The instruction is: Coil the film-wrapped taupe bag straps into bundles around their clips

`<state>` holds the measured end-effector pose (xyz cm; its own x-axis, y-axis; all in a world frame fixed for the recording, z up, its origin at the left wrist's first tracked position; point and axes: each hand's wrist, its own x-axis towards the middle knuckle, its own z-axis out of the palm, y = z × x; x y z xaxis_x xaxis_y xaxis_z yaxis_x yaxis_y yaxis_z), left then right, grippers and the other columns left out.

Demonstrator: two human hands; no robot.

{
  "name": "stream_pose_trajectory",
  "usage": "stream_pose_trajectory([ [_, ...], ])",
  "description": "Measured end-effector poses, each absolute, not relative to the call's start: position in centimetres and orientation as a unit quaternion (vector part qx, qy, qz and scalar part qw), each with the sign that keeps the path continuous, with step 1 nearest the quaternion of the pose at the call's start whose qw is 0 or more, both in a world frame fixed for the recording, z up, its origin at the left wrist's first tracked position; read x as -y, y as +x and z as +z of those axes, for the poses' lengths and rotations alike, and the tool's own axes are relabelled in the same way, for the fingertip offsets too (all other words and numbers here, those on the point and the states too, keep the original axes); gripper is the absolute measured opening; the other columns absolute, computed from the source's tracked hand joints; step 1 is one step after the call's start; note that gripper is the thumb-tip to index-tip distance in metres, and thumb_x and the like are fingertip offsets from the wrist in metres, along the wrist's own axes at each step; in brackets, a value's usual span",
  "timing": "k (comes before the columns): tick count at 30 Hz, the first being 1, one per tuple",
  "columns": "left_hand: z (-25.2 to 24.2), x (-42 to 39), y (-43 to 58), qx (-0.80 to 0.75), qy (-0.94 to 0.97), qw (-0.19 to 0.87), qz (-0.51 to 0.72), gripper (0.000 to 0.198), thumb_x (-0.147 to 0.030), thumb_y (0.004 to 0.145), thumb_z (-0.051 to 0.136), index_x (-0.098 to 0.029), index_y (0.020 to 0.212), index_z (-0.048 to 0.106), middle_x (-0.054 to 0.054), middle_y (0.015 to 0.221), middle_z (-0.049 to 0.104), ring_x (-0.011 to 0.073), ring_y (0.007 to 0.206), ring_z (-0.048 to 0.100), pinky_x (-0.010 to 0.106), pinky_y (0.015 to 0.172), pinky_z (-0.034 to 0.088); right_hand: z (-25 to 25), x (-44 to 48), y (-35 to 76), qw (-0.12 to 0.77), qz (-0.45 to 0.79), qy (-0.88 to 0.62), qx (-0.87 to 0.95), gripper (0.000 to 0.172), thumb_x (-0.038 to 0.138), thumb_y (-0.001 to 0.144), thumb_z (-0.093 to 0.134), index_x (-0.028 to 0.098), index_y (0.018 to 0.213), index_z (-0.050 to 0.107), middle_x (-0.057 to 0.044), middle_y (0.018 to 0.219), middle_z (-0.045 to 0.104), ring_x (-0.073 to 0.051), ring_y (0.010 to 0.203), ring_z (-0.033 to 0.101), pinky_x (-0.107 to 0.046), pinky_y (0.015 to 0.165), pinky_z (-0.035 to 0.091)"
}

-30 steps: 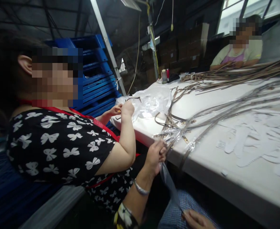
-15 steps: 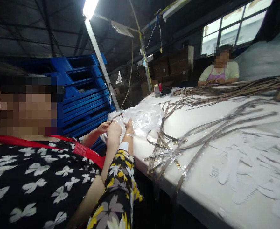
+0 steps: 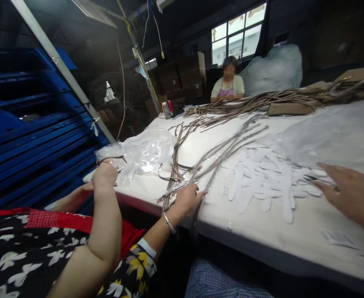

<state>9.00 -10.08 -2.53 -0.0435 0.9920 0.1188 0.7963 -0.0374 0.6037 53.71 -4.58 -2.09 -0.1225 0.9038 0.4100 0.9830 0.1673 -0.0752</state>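
My left hand [image 3: 185, 202], with a silver bangle and a flowered sleeve, curls over brown straps [image 3: 211, 182] in clear plastic wrap at the table's near edge. Its fingers close on a strap; the exact grip is partly hidden. My right hand [image 3: 348, 192] hovers at the right with thumb and fingers apart. Just beside its fingertips lies a small dark metal tool [image 3: 310, 178], perhaps scissors, too blurred to be sure. White toothed tags or strips [image 3: 262, 178] lie spread between my hands. Gold-coloured buckles show among the straps near my left hand.
At left, a co-worker's forearm [image 3: 106, 215] reaches to a clear plastic bag [image 3: 151, 149], with a thin brown strap at the hand. Another person [image 3: 228, 85] sits across the table [image 3: 262, 244]. More straps [image 3: 247, 103] are piled behind; blue pallets [image 3: 39, 165] stand left. A plastic sheet [image 3: 340, 132] lies right.
The view has swung right. My left hand has left the clear bag beside the co-worker and come to the wrapped straps. My right hand has come into view at the right.
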Motion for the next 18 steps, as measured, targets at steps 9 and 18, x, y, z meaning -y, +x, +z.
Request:
stream_pose_trajectory([
  [9,1.9,11.1,13.4,-0.553,0.626,0.47,0.285,0.031,-0.045,0.083,0.062,-0.014,0.083,0.063,0.004,0.078,0.065,0.0148,0.073,0.064,0.024,0.069,0.047,-3.5,17.0,35.3,0.339,0.513,-0.427,0.663,0.059,0.052,0.086,0.057,0.02,0.136,0.053,-0.012,0.134,0.059,-0.03,0.119,0.058,-0.047,0.103,0.044],
  [18,7.6,11.0,20.3,-0.337,0.384,0.695,0.506,0.012,-0.015,0.08,0.071,-0.01,0.089,0.066,0.009,0.096,0.071,0.0112,0.078,0.068,0.02,0.074,0.055,-4.0,22.4,33.6,0.443,0.594,-0.387,0.548,0.042,0.058,0.087,0.056,0.02,0.099,0.069,-0.005,0.083,0.071,-0.023,0.085,0.065,-0.034,0.086,0.048],
])
